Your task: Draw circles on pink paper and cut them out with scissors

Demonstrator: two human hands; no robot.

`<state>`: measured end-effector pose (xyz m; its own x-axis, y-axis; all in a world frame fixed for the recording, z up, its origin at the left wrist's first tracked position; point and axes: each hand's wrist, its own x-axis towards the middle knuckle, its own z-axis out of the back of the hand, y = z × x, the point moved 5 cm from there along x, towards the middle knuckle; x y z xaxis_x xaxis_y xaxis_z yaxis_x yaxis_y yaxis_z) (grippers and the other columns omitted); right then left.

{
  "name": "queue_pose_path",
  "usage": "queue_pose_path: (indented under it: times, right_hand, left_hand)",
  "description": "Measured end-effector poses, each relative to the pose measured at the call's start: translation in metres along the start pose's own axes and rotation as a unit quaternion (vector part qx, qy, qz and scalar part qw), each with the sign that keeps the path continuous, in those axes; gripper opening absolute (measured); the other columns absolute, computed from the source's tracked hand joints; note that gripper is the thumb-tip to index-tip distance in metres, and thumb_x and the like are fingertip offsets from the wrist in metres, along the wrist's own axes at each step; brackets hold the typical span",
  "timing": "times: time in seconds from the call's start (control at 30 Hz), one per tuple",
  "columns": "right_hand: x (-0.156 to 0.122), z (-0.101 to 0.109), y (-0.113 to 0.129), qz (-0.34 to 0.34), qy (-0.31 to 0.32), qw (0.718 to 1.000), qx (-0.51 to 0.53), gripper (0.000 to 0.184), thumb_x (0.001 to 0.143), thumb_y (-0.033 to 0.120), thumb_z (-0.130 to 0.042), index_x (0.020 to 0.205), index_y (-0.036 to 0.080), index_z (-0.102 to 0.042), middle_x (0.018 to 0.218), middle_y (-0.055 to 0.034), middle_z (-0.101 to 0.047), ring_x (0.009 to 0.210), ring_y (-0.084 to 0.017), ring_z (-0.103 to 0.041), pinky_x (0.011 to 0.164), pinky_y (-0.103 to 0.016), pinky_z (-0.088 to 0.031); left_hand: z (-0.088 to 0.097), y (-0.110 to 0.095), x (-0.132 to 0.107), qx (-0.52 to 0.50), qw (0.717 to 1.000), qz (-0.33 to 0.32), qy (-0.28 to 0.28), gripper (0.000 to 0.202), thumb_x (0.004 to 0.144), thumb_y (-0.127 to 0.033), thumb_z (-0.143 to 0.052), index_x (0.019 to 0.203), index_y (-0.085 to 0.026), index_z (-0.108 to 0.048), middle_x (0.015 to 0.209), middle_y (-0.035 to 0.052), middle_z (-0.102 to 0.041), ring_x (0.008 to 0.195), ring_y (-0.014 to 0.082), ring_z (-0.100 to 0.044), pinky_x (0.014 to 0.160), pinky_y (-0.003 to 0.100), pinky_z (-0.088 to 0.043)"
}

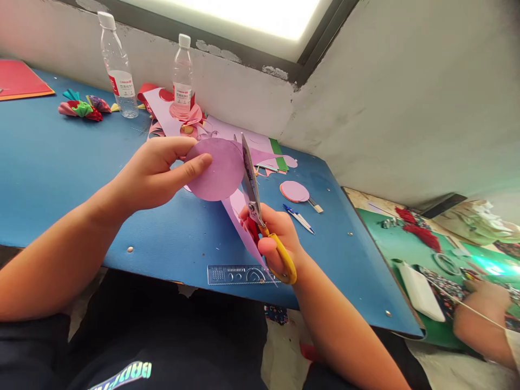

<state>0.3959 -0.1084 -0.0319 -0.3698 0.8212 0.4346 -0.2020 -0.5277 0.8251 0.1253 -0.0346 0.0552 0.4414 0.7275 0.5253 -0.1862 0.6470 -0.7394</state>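
My left hand (162, 170) pinches a round purple paper disc (221, 170) by its left side, thumb on the near face. In my right hand (280, 233) is a pair of scissors (251, 181) with yellow and red handles, blades pointing up. The blades stand against the disc's right edge. A purple paper offcut (244, 233) trails from the disc down past the scissors, over a clear plastic stencil ruler (229, 274) on the blue table (170, 235). Another purple strip stretches off to the right behind the blades.
Two plastic bottles (122, 86) stand by the wall, with coloured paper scraps (190, 116) around one. Pink discs (294, 191), pens (299, 218), fabric pieces (83, 107) and red sheets (22, 80) lie on the table. Another person's arm (483, 319) is at the green table on the right.
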Motion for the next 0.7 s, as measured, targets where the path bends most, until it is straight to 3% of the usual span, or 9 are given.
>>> queue_pose_path:
  times: [0.2,0.47,0.7]
  right_hand:
    - [0.0004,0.0006,-0.0013,-0.004,-0.005,1.0,-0.011,0.089,0.107,0.113,-0.071,0.116,0.024,-0.079,0.075,0.004,-0.064,0.061,-0.017,-0.051,0.063,-0.036,-0.046]
    - [0.0008,0.0007,-0.0003,-0.018,-0.01,1.0,-0.02,0.093,0.104,0.116,-0.072,0.116,0.024,-0.079,0.072,0.0055,-0.061,0.059,-0.016,-0.047,0.063,-0.036,-0.047]
    - [0.001,0.0009,0.0001,-0.015,-0.013,1.0,-0.017,0.093,0.103,0.115,-0.074,0.115,0.024,-0.08,0.071,0.0057,-0.061,0.058,-0.016,-0.046,0.063,-0.036,-0.045]
  left_hand:
    - [0.0017,0.0014,0.0004,0.005,1.0,-0.024,-0.009,0.054,0.12,-0.051,-0.077,0.078,-0.026,-0.053,0.078,-0.0024,-0.051,0.079,0.017,-0.041,0.072,0.04,-0.034]
    - [0.0021,0.0034,0.0016,-0.006,0.999,-0.029,-0.016,0.058,0.118,-0.056,-0.082,0.076,-0.027,-0.054,0.076,-0.0013,-0.052,0.076,0.0177,-0.042,0.069,0.041,-0.033]
    - [0.003,0.0048,0.0016,-0.02,0.999,-0.032,-0.011,0.074,0.12,-0.081,-0.082,0.077,-0.026,-0.057,0.077,-0.0014,-0.05,0.076,0.0178,-0.04,0.067,0.041,-0.032]
